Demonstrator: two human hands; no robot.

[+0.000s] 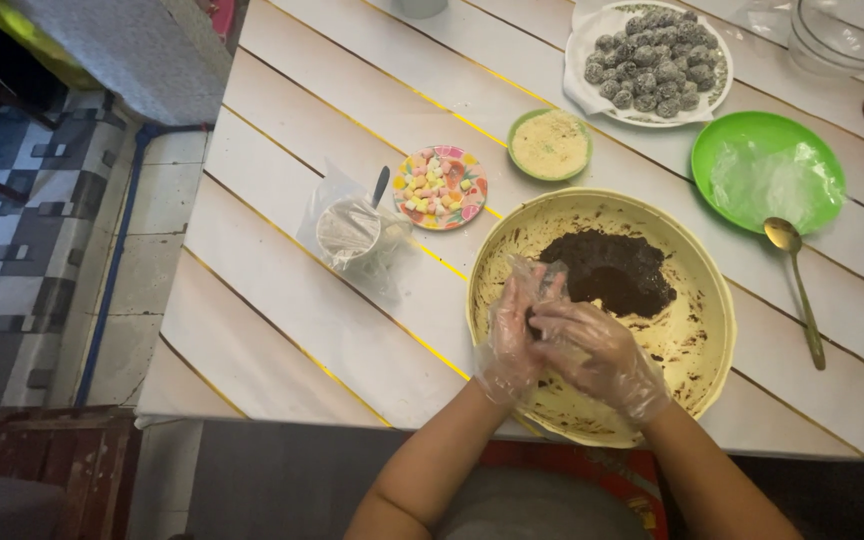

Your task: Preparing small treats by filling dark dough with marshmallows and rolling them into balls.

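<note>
Both hands wear thin, crinkled, clear plastic gloves. The left hand (514, 335) and the right hand (597, 350) are pressed together over the near side of a large, round, pale-yellow plastic bowl (697, 365). The palms are cupped around a small dark lump (535, 322) that shows only as a sliver between them; both hands are closed on it.

The bowl's inner wall is smeared with brown streaks. A mound of dark mixture (614, 270), moist and crumbly, lies on the bowl floor just beyond the fingertips, apart from the hands.

Farther beyond the hands stands a small green dish of fine tan crumbs (550, 145). Beyond that is a white plate of 1 heap of grey coated balls (652, 62). Beyond the left hand sits a patterned plate of pastel marshmallow pieces (440, 186). To the right of the right hand lie a green plate lined with clear film (767, 172) and a gold metal spoon (797, 285).
</note>
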